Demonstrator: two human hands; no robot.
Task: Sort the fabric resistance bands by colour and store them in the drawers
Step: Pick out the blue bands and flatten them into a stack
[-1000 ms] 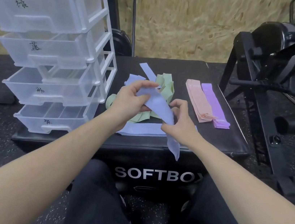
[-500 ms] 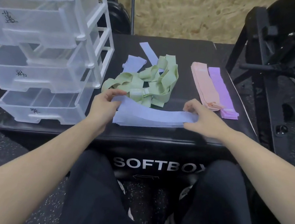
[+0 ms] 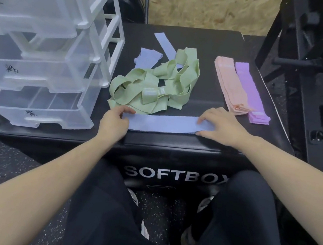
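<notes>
A blue band [image 3: 162, 122] lies flat along the near edge of the black soft box [image 3: 213, 40], its long axis running left to right in front of you, the right end angled slightly away from you. Your left hand [image 3: 113, 123] pinches the band's left end, thumb and fingertips curled onto the fabric; your right hand [image 3: 221, 123] rests on the right end with fingers spread and laid flat, pressing it to the box top. Just beyond the band sits a tangled heap of green bands [image 3: 155, 88], looped over one another and touching or nearly touching the blue band's far edge near your left hand. Two more blue bands [image 3: 148, 57] lie behind the heap, one crumpled, one a flat strip pointing away toward the far left. To the right, well apart from the heap, a neat stack of pink bands [image 3: 229, 84] and a stack of purple bands [image 3: 248, 89] lie side by side and touching, their long axes running away from you and leaning left at the far end; the pink stack's near end lies just beyond your right hand. On the box's left side stands a clear plastic drawer unit [image 3: 40, 59], its drawers pulled partly open and marked with dark handwriting. Your dark-trousered knees flank the box front, lettered SOFTBOX. Black gym equipment [image 3: 312, 50] stands to the right.
</notes>
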